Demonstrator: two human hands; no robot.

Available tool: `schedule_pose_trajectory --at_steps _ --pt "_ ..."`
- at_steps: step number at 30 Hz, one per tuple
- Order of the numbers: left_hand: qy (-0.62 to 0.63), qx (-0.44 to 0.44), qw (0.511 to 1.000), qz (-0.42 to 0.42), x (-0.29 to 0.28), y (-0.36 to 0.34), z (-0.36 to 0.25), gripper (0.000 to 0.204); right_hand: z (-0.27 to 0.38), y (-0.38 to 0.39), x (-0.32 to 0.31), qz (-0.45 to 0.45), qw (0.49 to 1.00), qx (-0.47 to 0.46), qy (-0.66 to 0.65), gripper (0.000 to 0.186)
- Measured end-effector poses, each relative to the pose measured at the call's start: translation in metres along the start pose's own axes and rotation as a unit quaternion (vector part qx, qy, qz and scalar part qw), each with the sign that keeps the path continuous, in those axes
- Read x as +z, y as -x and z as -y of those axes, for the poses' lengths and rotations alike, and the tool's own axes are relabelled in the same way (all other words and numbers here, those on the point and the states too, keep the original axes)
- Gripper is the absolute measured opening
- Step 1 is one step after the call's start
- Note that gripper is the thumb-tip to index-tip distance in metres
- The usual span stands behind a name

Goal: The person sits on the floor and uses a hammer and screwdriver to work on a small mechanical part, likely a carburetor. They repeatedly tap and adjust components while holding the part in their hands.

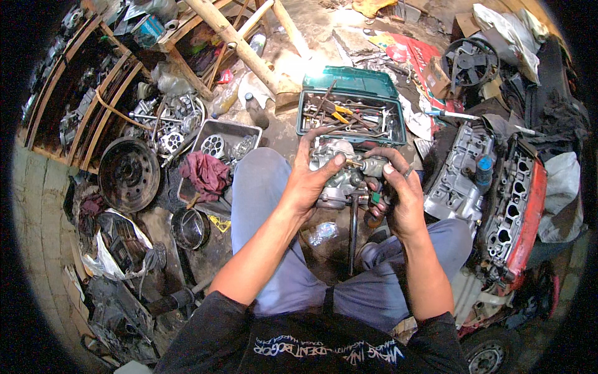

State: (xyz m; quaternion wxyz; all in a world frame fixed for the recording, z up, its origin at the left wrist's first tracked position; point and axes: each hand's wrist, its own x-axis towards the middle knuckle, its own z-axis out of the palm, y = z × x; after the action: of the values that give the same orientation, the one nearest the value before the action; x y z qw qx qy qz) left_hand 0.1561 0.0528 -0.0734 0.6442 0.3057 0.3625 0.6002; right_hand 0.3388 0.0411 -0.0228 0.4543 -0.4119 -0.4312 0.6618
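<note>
My left hand grips the left side of a grimy silver cast-metal assembly, thumb lying on top and a finger over its upper edge. My right hand is wrapped round the right side, fingers bent at a small cylindrical fitting. A long dark metal bar hangs down from the assembly between my legs. A green connector-like piece shows beside my right fingers. Just beyond my hands lies an open green toolbox of spanners and pliers.
Left: a steel wheel, a metal tray with parts and a maroon rag, wooden shelving. Right: a silver engine part, a cylinder head with red metal, a tyre. A crumpled clear plastic piece lies between my legs.
</note>
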Motion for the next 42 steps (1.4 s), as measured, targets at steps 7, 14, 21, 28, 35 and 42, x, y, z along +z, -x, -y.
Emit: schedule_pose_trajectory --at_steps 7,14,21,28,35,42 --pt "-0.073 0.049 0.996 0.006 -0.001 0.000 0.003 0.067 -0.003 0.002 0.001 0.001 0.998 -0.011 0.065 0.029" --pt "-0.022 0.021 1.000 -0.001 0.001 -0.003 0.008 0.068 -0.001 -0.001 0.003 0.009 1.000 -0.005 0.024 0.035" --pt "-0.145 0.099 0.984 -0.037 0.003 -0.002 0.012 0.072 -0.006 -0.003 0.000 0.041 0.997 0.021 -0.065 0.038" --pt "-0.110 0.109 0.987 -0.042 0.005 0.000 0.011 0.075 -0.013 -0.009 -0.023 0.125 0.929 0.078 -0.341 0.036" --pt "-0.086 0.103 0.989 -0.063 0.003 0.001 0.007 0.078 -0.016 -0.012 -0.027 0.145 0.908 0.084 -0.384 0.039" --pt "0.158 -0.070 0.984 -0.052 -0.020 -0.008 0.011 0.053 -0.011 -0.008 -0.018 0.081 0.945 0.033 -0.316 0.039"
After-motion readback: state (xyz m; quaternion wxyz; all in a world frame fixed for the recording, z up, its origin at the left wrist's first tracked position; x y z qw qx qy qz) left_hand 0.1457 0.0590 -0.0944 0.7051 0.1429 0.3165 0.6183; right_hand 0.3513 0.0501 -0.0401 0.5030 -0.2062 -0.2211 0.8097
